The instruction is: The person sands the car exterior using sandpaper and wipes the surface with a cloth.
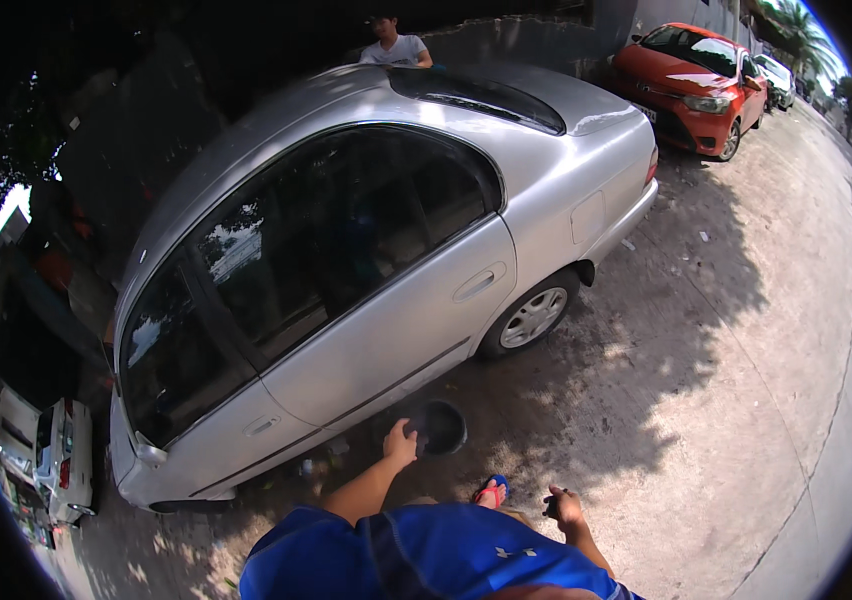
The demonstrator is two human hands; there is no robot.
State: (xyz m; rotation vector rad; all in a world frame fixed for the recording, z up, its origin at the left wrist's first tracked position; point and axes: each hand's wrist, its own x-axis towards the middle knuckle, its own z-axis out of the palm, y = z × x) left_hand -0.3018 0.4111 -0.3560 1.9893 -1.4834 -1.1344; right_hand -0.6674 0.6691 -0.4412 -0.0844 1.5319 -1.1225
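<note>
My left hand (pixel 401 445) is closed at the left rim of a round black bucket (pixel 442 428), which hangs beside the silver car (pixel 376 330). The bucket's contents are too dark to make out. On the other side of my body, my right hand (pixel 568 507) is closed around a small dark object (pixel 551 506) whose kind I cannot tell. The car's rear door and its rear wheel (pixel 534 318) lie just beyond the bucket; neither hand touches the car.
A person (pixel 395 48) in a light shirt is on the car's far side. A red car (pixel 691 85) stands behind it at the upper right, a white car (pixel 68 460) at the lower left. Concrete pavement (pixel 746 400) stretches right, partly shaded. My sandalled foot (pixel 491 491) shows below.
</note>
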